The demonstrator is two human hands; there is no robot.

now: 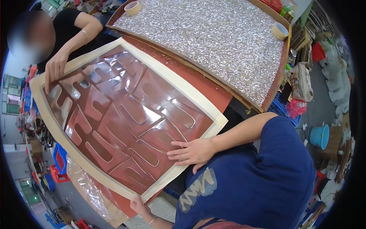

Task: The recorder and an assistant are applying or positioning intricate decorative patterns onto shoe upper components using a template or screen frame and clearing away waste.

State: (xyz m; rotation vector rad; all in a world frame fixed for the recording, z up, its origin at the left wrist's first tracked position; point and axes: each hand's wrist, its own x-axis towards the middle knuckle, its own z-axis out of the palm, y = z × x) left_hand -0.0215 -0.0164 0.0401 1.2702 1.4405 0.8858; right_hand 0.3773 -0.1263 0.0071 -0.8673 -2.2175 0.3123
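Hands work a taped red panel [126, 114]: right hand [190, 152] flat on it, left hand [140, 207] gripping its edge.

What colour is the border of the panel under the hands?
Cream, around the reddish-brown panel; the head view shows it.

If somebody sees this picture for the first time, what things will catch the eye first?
First, the large red-brown panel in the centre, covered with shiny clear film and edged in cream tape. The right hand lies flat on its near corner, and the left hand grips its lower edge. Behind it, a glittering silver board carries two tape rolls.
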